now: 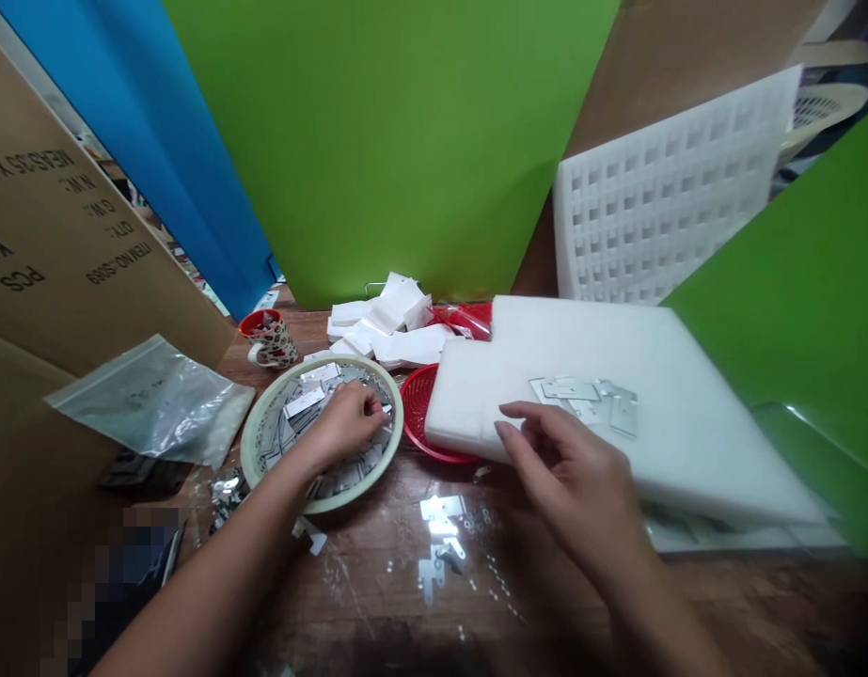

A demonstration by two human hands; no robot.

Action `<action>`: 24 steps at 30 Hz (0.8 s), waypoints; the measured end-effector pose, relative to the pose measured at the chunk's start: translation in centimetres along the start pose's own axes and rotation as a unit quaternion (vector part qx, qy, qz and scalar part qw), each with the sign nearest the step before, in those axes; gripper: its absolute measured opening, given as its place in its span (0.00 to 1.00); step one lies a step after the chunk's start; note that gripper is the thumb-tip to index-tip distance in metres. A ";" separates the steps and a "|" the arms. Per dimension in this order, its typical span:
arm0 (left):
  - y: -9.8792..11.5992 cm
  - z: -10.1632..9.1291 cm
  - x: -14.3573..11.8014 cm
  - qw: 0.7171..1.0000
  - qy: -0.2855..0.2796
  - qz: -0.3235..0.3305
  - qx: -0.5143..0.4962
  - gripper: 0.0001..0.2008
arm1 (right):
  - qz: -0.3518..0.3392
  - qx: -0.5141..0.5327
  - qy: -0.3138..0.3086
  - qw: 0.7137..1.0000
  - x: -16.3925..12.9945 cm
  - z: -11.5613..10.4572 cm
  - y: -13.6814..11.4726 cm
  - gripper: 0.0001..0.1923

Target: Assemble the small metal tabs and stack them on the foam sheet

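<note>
- Head view shows the left hand point(349, 418) down in a round cream bowl point(254, 451) of small flat metal plates point(303, 402); its fingers are bunched together over the pile at the bowl's right side, though whether they grip a plate I cannot tell
- the right hand point(567, 470) hovers at the near edge of a thick white foam slab point(687, 451); fingers loosely apart, curled, holding nothing
- a few metal plates point(589, 395) lie in a row on top of that slab, just beyond the right fingertips
- a red basket point(416, 409) sits between bowl and slab, partly under the foam
- behind the bowl: a heap of white foam pieces point(391, 324) and a patterned mug point(271, 340)
- left of the bowl lies a clear plastic bag point(151, 400); a white grid tray point(666, 197) leans at the back right
</note>
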State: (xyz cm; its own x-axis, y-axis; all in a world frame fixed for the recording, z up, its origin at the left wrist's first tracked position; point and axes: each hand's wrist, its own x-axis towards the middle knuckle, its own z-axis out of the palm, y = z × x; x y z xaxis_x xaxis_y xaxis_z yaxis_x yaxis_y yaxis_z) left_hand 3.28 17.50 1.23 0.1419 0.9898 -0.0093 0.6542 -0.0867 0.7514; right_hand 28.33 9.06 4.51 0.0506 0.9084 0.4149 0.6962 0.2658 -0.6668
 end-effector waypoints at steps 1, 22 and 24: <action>0.1 -0.5 -0.1 0.999 0.003 -0.006 -0.034 0.08 | 0.003 0.014 -0.008 1.000 -0.1 0.2 -0.2 0.11; 3.4 -0.6 -5.3 0.831 -0.001 -0.148 -0.537 0.08 | 0.177 0.361 -0.178 0.898 -0.9 6.5 -3.8 0.09; 3.4 -0.4 -5.7 0.830 -0.023 -0.139 -0.539 0.10 | 0.078 0.269 -0.129 0.951 -1.0 6.1 -3.1 0.08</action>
State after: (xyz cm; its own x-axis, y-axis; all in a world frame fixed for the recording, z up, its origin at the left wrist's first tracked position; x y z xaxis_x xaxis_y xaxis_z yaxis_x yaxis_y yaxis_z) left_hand 4.43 11.65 4.13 0.1414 0.9472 -0.2878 -0.3758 0.3203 0.8696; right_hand 21.75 9.24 2.42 -0.1028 0.9808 0.1655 0.2248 0.1849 -0.9567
